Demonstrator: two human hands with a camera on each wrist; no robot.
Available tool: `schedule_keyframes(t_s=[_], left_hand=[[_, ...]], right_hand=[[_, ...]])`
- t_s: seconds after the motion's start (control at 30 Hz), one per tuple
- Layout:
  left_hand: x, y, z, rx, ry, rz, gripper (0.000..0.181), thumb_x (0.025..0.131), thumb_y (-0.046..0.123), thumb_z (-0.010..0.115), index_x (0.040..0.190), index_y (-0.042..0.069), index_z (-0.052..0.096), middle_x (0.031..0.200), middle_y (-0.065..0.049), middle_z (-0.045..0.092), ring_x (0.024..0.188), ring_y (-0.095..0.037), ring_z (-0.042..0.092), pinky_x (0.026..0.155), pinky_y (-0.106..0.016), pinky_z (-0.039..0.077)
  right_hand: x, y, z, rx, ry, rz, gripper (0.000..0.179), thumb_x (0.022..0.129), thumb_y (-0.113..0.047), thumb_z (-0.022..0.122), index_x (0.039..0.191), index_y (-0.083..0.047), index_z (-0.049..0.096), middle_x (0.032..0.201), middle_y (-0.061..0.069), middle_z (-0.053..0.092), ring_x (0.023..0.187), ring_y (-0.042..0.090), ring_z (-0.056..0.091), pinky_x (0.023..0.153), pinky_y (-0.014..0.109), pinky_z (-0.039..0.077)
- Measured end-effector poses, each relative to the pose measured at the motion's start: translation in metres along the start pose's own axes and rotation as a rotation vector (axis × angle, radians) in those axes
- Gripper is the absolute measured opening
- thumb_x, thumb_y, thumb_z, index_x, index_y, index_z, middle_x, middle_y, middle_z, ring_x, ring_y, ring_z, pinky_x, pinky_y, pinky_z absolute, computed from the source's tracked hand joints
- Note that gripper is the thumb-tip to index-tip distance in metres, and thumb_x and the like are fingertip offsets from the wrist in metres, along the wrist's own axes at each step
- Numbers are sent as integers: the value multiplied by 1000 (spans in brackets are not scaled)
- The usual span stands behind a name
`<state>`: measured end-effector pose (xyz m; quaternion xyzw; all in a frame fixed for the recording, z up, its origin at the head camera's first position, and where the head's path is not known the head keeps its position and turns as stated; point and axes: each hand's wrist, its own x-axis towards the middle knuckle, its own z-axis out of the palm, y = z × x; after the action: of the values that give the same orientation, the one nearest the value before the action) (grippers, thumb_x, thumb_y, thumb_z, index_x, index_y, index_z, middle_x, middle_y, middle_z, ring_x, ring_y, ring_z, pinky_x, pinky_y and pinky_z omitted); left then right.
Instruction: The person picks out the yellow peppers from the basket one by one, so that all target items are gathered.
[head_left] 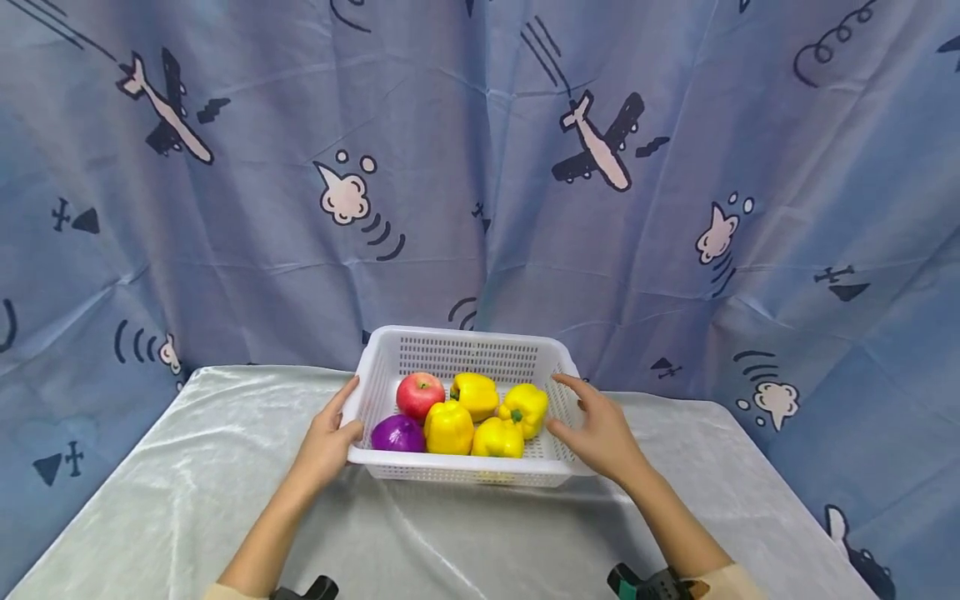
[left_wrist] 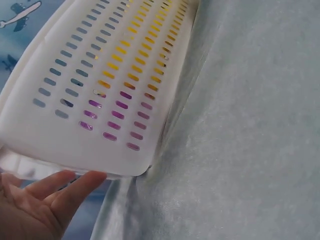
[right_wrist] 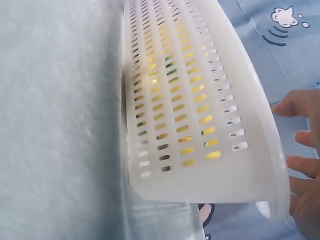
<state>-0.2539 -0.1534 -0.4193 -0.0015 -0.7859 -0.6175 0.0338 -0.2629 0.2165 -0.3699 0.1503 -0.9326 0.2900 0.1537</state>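
My left hand [head_left: 327, 435] grips the left end of the white plastic basket [head_left: 465, 464], which sits near the middle of the counter's [head_left: 420, 542] far edge. My right hand [head_left: 600, 427] curves loosely at the opposite rim, fingers spread. Inside are four yellow bell peppers [head_left: 448, 429], a red apple [head_left: 420, 394] and a round purple vegetable [head_left: 398, 434].

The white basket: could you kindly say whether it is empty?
Not empty: the basket holds a red apple, a purple item and four yellow peppers.

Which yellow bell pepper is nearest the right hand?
The rightmost yellow bell pepper, its green stem facing the camera; the other three lie farther from the right hand.
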Motion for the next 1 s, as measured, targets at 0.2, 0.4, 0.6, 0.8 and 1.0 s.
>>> schedule_keyframes(t_s=[0.2,0.4,0.6,0.8,1.0], left_hand=[[1,-8,-3,-25,-14,-25,83,85,-2,48,162,22,27,133,-36,58,94,-26,66,58,-35,58],[1,-6,-1,-55,-4,-40,84,83,-2,48,160,28,31,137,-32,58,100,-29,65,60,-36,59],[0,-5,-1,-84,-21,-58,85,83,-2,48,160,29,30,142,-30,56,102,-27,65,62,-32,58],[1,-4,-2,-101,-32,-69,86,82,-2,49,160,30,30,141,-30,56,99,-26,65,63,-31,58],[0,-3,-1,-93,-27,-74,87,82,-2,49,160,30,29,139,-31,57,100,-27,64,64,-33,59]], right_hand=[[22,0,8,-22,-171,-18,62,88,-25,72,145,-8,53,147,17,56,134,40,53,104,60,48],[41,2,16,-15,-267,-1,73,85,-22,75,150,-6,46,152,17,51,132,40,55,109,60,44],[56,6,20,38,-330,15,72,86,-19,76,151,-5,45,154,19,47,135,42,52,111,60,42],[65,7,25,76,-388,63,73,88,-16,73,153,-4,42,157,21,44,141,46,44,114,62,38],[69,10,33,60,-405,55,69,87,-15,74,149,-4,48,155,19,47,143,42,42,116,58,37]])
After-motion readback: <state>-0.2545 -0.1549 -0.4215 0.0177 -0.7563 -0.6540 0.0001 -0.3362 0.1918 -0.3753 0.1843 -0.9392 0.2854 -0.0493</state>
